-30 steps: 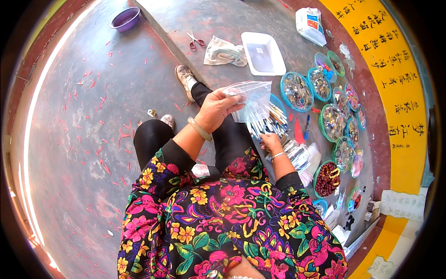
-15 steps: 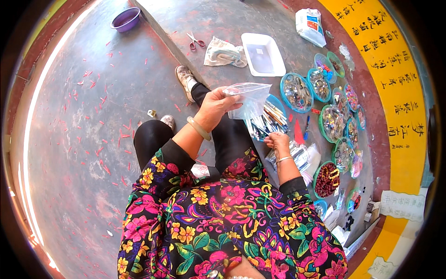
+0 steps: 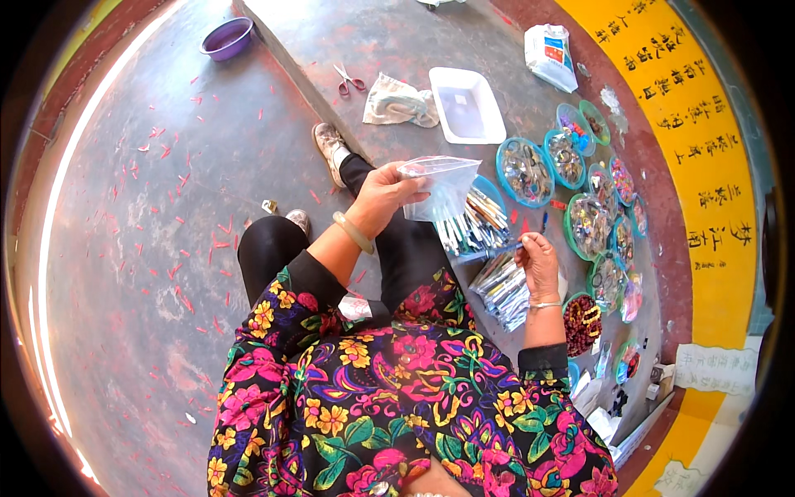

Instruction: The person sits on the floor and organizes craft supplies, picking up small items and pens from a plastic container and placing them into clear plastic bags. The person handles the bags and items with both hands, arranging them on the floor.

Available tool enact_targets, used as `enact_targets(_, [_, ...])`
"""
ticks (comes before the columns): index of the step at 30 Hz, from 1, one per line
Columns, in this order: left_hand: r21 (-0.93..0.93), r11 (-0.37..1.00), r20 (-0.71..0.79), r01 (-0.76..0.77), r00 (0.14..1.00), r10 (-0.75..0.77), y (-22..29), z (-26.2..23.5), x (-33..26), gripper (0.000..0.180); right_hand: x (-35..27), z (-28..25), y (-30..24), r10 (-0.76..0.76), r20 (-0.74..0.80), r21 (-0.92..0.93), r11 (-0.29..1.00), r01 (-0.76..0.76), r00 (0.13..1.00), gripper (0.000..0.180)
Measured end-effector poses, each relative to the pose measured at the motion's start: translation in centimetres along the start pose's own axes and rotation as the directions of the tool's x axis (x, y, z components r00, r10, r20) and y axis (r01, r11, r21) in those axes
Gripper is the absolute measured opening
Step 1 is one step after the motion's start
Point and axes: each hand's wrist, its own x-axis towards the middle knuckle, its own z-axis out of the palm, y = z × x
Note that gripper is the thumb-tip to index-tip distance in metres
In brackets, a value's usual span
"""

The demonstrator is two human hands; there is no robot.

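I see a grey concrete floor [image 3: 124, 273] scattered with small red scraps, with a raised concrete slab [image 3: 397, 50] running across the top and a yellow painted band [image 3: 704, 166] along the far right.

At the upper left, a purple bowl [image 3: 227, 38] sits on the floor beside the slab's edge. Further right, on the slab, red-handled scissors [image 3: 350, 79] lie just beside a crumpled plastic bag [image 3: 399, 103], followed by a white rectangular tray [image 3: 466, 104].

At centre, the left hand [image 3: 383, 195] is raised above the lap. Its fingers are closed in a pinch on the rim of a clear plastic bag [image 3: 443, 184], which hangs open in the air above a blue tray of pens [image 3: 480, 222].

To the right, the right hand [image 3: 538, 263] is lowered near the slab. Its fingertips are closed narrowly on a thin blue pen [image 3: 505, 246], held roughly level, just beside the tray of pens and apart from the clear bag. A pile of filled packets [image 3: 502, 288] lies touching the slab just below this hand.

Further right, round blue and green dishes [image 3: 524, 171] holding small mixed items stand in a curved row. A white printed pouch [image 3: 552, 55] lies near the yellow band.
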Motion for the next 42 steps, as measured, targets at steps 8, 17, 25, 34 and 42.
enact_targets(8, [-0.033, 0.999, 0.021, 0.036, 0.999, -0.036, 0.7, 0.9, -0.3, 0.018, -4.4, 4.0, 2.3, 0.350, 0.232, -0.334, 0.905, -0.264, 0.908, 0.014])
enact_targets(17, [-0.010, 0.999, 0.062, 0.044, 0.997, -0.044, 0.1, 0.6, 0.0, 0.021, -6.6, 7.2, 4.6, -0.037, 0.731, -0.597, 0.450, 0.665, 0.681, 0.022])
enact_targets(25, [0.014, 0.998, 0.047, 0.054, 0.997, -0.055, -0.1, 0.4, -0.3, 0.022, -6.4, 9.5, 3.8, -0.208, 0.779, -0.548, 0.232, 0.803, 0.592, 0.028])
enact_targets(34, [0.192, 0.977, 0.153, 0.095, 0.980, -0.125, -0.1, 1.2, -0.7, 0.024, -5.5, 10.8, -7.6, -0.670, 0.227, -0.314, 0.636, 0.705, 0.707, 0.046])
enact_targets(42, [0.274, 0.952, 0.293, 0.138, 0.931, -0.220, 0.2, 2.0, -1.6, 0.024, -4.4, 13.8, -10.4, -0.809, 0.146, -0.210, 0.537, 0.817, 0.570, 0.036])
